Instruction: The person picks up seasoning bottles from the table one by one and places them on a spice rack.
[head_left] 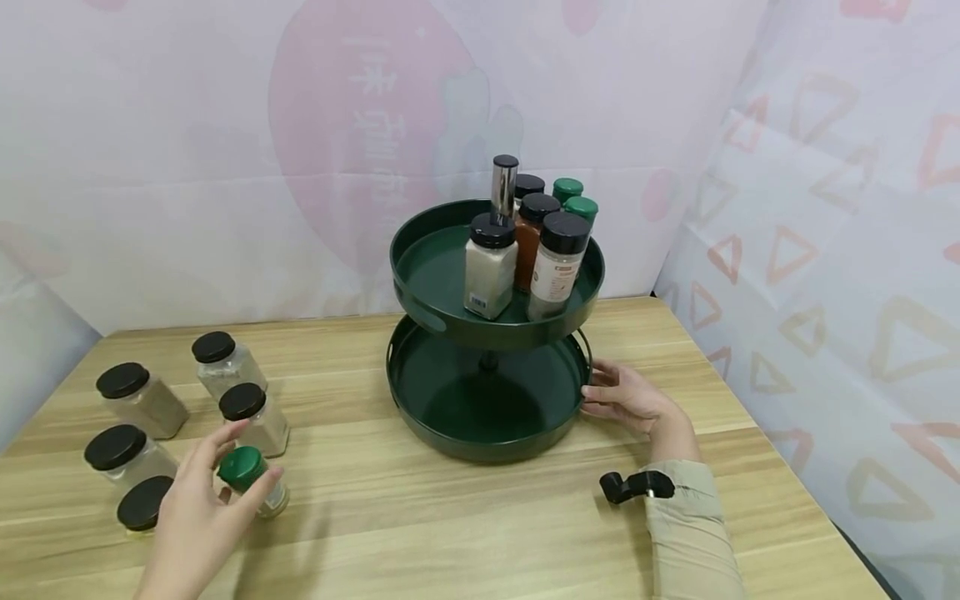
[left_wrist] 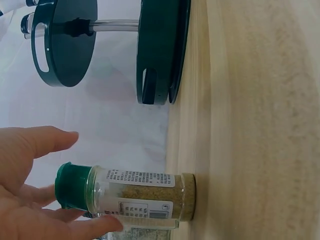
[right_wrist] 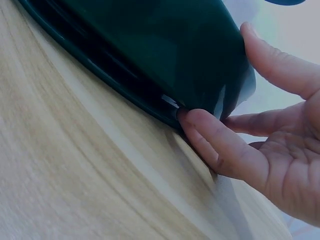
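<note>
A spice jar with a green cap [head_left: 242, 468] stands on the table between the thumb and fingers of my left hand [head_left: 198, 508]. In the left wrist view, the thumb is clear of the jar [left_wrist: 140, 192], while the fingers lie close beside it; contact is hard to tell. On the right, my right hand [head_left: 630, 398] holds the edge of a dark green two-tier round tray [head_left: 487, 450] at its lower tier. Seen from the right wrist, the thumb is at the tier's wall [right_wrist: 200, 60] and the fingertips touch its base.
Several black-capped jars [head_left: 153, 408] stand around the left hand. The upper tier [head_left: 431, 250] carries several jars with black or green caps and a tall silver bottle [head_left: 504, 187]. A patterned cloth [head_left: 225, 208] hangs behind the wooden table [head_left: 420, 533].
</note>
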